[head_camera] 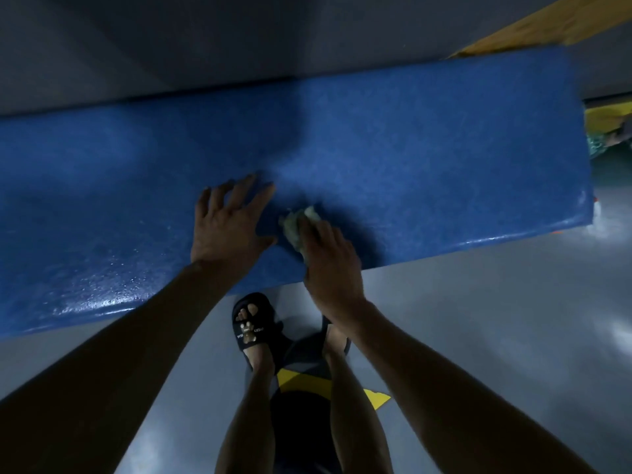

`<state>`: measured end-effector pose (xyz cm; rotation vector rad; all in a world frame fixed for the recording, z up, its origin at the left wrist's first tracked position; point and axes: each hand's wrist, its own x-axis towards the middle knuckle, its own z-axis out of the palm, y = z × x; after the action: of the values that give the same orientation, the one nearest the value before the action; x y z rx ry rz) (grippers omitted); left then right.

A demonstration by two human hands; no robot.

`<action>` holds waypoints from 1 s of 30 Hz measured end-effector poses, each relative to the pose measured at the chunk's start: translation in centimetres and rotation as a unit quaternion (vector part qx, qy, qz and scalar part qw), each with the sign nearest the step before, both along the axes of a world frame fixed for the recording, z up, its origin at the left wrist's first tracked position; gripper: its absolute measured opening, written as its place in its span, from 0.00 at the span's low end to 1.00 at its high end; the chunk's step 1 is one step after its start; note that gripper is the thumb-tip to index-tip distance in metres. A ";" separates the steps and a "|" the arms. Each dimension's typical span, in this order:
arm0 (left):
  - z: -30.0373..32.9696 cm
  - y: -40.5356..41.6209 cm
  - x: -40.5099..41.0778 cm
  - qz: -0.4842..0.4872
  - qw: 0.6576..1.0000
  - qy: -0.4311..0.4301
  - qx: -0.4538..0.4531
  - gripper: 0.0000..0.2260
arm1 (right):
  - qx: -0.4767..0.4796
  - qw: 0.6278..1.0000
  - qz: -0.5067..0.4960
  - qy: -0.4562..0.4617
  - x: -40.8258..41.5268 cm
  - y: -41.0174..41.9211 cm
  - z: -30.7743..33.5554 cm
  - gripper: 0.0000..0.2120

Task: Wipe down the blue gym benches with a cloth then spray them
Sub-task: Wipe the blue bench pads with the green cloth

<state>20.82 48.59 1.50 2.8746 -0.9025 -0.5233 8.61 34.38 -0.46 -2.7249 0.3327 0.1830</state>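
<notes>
A long blue gym bench (pixel 427 159) runs across the view, its top glossy and wet-looking near the front edge. My left hand (pixel 227 227) lies flat on the bench top with fingers spread and nothing in it. Just to its right, my right hand (pixel 330 265) presses a small pale crumpled cloth (pixel 298 224) onto the bench near the front edge. Most of the cloth is hidden under my fingers. No spray bottle is in view.
Grey glossy floor (pixel 496 319) lies in front of the bench, with a yellow floor marking (pixel 304 381) by my feet in dark sandals (pixel 251 323). A yellow-orange surface (pixel 547 25) sits beyond the bench's right end, and some cluttered items (pixel 608 131) lie at the far right.
</notes>
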 end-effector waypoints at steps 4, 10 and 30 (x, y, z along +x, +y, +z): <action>0.2 1.9 -0.9 0.001 1.000 -0.011 -0.011 0.37 | -0.093 0.992 0.083 0.001 -1.4 -8.7 0.1 0.31; 0.0 3.2 -2.2 0.019 1.000 0.019 0.003 0.36 | -0.111 0.974 -0.190 0.050 -4.1 -18.1 0.2 0.37; 1.1 3.5 -4.9 0.058 0.997 0.029 -0.044 0.27 | -0.083 0.984 -0.139 0.069 -6.6 -20.4 0.8 0.36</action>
<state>15.93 52.08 2.60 2.7950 -0.7265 -0.5390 2.00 13.94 0.32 -2.7950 0.7943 0.2779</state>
